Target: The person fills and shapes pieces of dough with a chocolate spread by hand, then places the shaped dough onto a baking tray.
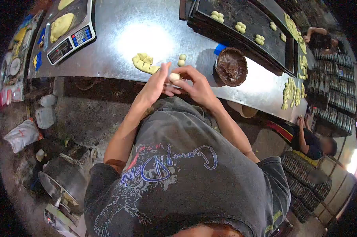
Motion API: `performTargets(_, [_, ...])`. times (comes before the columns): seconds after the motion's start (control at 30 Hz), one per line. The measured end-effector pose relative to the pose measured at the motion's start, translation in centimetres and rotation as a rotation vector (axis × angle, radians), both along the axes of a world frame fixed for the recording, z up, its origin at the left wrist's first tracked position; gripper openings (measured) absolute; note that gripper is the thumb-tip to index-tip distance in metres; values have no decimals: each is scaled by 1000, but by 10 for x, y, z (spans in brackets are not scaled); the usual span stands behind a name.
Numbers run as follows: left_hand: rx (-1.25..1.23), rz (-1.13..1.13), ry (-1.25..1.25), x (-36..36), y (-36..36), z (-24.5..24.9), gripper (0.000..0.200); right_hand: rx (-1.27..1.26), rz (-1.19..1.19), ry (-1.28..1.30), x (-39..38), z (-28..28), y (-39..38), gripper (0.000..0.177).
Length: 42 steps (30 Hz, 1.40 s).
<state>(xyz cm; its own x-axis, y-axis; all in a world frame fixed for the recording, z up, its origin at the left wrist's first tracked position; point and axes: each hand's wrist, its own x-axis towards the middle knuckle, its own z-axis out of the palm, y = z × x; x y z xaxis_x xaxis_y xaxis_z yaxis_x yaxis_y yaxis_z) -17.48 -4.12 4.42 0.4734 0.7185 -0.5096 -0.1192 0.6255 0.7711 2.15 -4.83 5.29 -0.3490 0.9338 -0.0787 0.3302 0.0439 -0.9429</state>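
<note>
A small round dough ball (174, 77) is between my two hands just over the table's near edge. My right hand (194, 83) has its fingers curled around the ball. My left hand (156, 85) is beside it with fingers stretched out and the palm turned toward the ball. A strip of cut dough pieces (143, 62) lies on the metal table just beyond my left fingers. Two more dough balls (181, 60) sit touching each other beyond my right fingers. Right of my right hand stands a round bowl (244, 70) with dark brown paste inside.
A digital scale (70, 45) holding flattened dough (61, 27) stands at the left. A dark baking tray (235, 37) with clusters of dough balls lies at the back right. Shaped dough pieces (292, 94) line the table's right end. Other people (314, 144) are at the right.
</note>
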Motion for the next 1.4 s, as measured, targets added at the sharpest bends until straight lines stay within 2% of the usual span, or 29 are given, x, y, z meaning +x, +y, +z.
performTargets(0.1, [283, -77, 273, -12, 2, -42, 75, -13, -267, 30, 23, -70, 14, 33])
performTargets(0.13, [354, -40, 301, -22, 5, -67, 67, -50, -372, -83, 30, -89, 21, 33])
performTargets(0.2, [331, 32, 282, -41, 13, -62, 61, -126, -576, -311, 43, -126, 36, 33])
performTargets(0.3, [297, 168, 284, -61, 22, -69, 54, -440, -348, -269, 55, -182, 59, 40])
performTargets(0.33, [303, 183, 315, -66, 26, -70, 54, -230, -274, -478, 39, -156, 54, 58])
performTargets(0.43, [309, 217, 323, -83, 34, -80, 55, 147, -292, -847, 21, -131, 63, 64])
performTargets(0.47, [315, 229, 319, -87, 36, -81, 56, 44, -251, -820, 14, -112, 72, 63])
performTargets(0.57, [387, 173, 457, -92, 37, -89, 53, -244, -95, -310, -17, -116, 94, 58])
performTargets(0.6, [422, 140, 525, -90, 39, -96, 50, -93, 15, -366, -32, -123, 100, 48])
performTargets(0.7, [725, -275, 935, -86, 45, -119, 40, 54, 53, -489, -76, -165, 106, 37])
performTargets(0.73, [906, -151, 895, -84, 37, -126, 30, 93, 13, -555, -90, -167, 103, 31])
performTargets(0.83, [856, -213, 942, -83, 37, -140, 29, 101, 11, -643, -107, -162, 82, 33])
performTargets(0.87, [859, -269, 957, -86, 34, -139, 29, 175, 26, -616, -105, -182, 71, 31])
performTargets(0.97, [863, -397, 1063, -87, 18, -152, 44, 373, 168, -556, -87, -195, 52, 29])
performTargets(1.0, [819, -443, 1072, -84, 16, -151, 49, 370, 173, -466, -78, -191, 47, 24])
performTargets(1.07, [732, -545, 1102, -81, 8, -147, 60, 19, 371, -443, -47, -173, 31, 18])
performTargets(1.1, [764, -536, 1138, -80, 5, -148, 62, -155, 464, -418, -28, -163, 22, 15])
performTargets(1.2, [871, -475, 1223, -73, -8, -167, 63, -422, 609, -673, 53, -161, -13, 19])
performTargets(1.23, [824, -524, 1236, -70, -9, -165, 62, -487, 640, -748, 86, -171, -28, 23])
performTargets(1.3, [733, -617, 1266, -61, -1, -146, 61, -290, 424, -809, 139, -182, -66, 24])
performTargets(1.33, [557, -742, 1101, -52, 17, -103, 59, -383, 274, -638, 143, -172, -72, 25])
performTargets(1.4, [427, -484, 760, -29, 25, -102, 58, -543, -44, -284, 142, -122, -72, 27])
